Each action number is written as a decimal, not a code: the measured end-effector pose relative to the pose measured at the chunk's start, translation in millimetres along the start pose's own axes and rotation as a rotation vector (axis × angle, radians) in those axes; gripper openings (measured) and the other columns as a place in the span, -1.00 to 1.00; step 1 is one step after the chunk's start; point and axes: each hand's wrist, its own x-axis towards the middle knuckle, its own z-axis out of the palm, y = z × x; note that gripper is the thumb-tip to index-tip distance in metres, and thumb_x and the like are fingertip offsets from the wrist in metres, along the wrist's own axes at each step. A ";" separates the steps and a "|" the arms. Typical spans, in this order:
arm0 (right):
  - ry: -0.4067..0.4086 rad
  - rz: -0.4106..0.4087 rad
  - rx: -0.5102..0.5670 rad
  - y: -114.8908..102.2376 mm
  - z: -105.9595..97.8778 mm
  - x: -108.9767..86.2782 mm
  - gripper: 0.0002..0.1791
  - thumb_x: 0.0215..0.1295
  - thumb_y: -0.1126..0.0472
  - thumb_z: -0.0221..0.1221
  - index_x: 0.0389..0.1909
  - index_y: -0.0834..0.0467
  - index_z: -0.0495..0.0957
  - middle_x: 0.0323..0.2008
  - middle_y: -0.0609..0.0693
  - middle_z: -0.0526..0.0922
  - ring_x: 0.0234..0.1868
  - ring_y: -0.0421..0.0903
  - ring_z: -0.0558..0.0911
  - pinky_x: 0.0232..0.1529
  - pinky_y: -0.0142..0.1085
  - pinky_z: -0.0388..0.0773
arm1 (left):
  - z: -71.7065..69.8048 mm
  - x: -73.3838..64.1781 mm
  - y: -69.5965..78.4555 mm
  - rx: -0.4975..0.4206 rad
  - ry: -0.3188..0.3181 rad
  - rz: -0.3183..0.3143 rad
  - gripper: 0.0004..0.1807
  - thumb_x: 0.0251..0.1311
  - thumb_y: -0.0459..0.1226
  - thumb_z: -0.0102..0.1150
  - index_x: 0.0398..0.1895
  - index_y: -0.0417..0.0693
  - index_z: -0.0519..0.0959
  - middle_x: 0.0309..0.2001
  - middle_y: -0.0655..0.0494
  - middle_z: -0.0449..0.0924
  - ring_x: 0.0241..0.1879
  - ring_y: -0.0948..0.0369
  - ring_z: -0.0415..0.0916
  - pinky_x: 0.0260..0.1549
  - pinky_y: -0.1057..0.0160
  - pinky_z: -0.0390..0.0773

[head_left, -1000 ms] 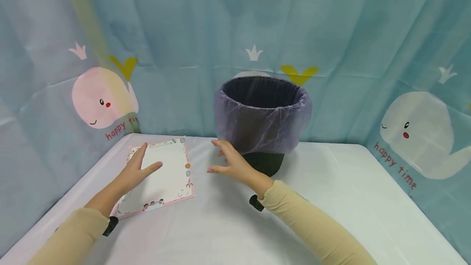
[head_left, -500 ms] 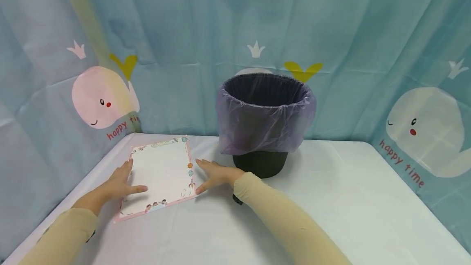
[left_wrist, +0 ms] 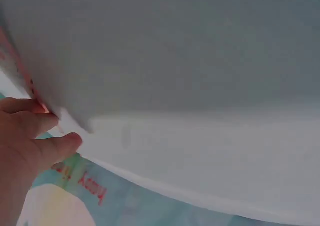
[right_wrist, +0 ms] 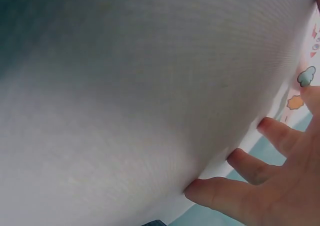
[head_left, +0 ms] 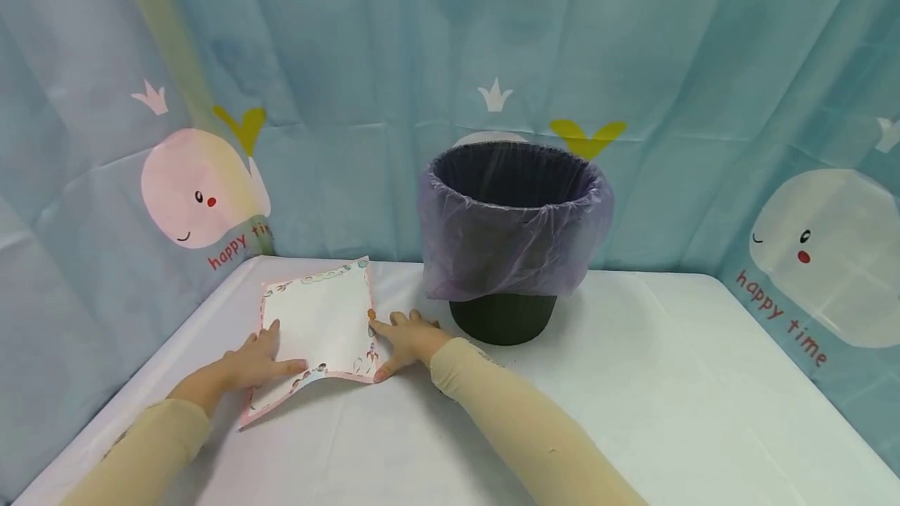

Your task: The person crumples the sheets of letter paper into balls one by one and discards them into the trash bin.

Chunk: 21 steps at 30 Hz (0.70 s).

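A white sheet of paper (head_left: 322,322) with a pink, cartoon-decorated border lies at the left of the table, its front edge bowed up off the surface. My left hand (head_left: 249,364) is at the sheet's left side, thumb and fingers spread over it. At the opposite edge, my right hand (head_left: 410,340) touches the border with its forefinger and thumb. Its fingers look extended in the right wrist view, fingertips (right_wrist: 196,190) against the white cloth. The left wrist view shows the left hand (left_wrist: 30,141) by the pink border; the undersides of its fingers are hidden.
A black bin (head_left: 502,318) lined with a purple plastic bag (head_left: 506,248) stands behind and right of the right hand. White cloth covers the table (head_left: 668,397). A blue curtain (head_left: 337,61) with whale prints closes off the back and sides.
Both hands have come down to the sheet's sides, the right one moving leftward. The sheet was flat half a second ago; now it bows upward along its front edge.
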 end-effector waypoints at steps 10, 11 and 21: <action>0.040 -0.064 0.128 0.1 0.7 -0.6 0.25 -0.16 -0.26 0.46 0.52 -0.34 -0.10 0.36 -0.03 0.25 0.28 0.06 0.31 0.13 0.23 0.34 | 11.4 13.7 65.3 -0.429 -0.117 0.059 0.22 0.28 0.30 -0.10 0.40 -0.48 -0.51 0.42 -0.54 -0.36 0.41 -0.36 -0.38 0.27 -0.38 -0.18; 0.048 -0.096 0.144 0.2 1.1 -1.1 0.20 -0.12 -0.22 0.46 0.52 -0.30 -0.05 0.39 -0.01 0.21 0.29 0.07 0.31 0.13 0.22 0.35 | 13.1 15.6 70.5 -0.464 -0.111 0.068 0.21 0.29 0.27 -0.07 0.42 -0.45 -0.49 0.43 -0.53 -0.31 0.42 -0.34 -0.35 0.28 -0.36 -0.17; 0.249 -0.341 0.017 3.1 -8.7 -18.8 -0.07 0.16 -0.12 0.34 0.51 -0.14 0.10 0.54 -0.10 -0.18 0.45 0.05 0.10 0.15 0.28 0.28 | 18.6 18.5 102.8 -0.924 0.023 0.208 -0.27 0.27 -0.28 0.11 0.37 -0.42 0.01 0.14 -0.17 0.37 0.06 0.12 0.44 0.09 0.12 0.40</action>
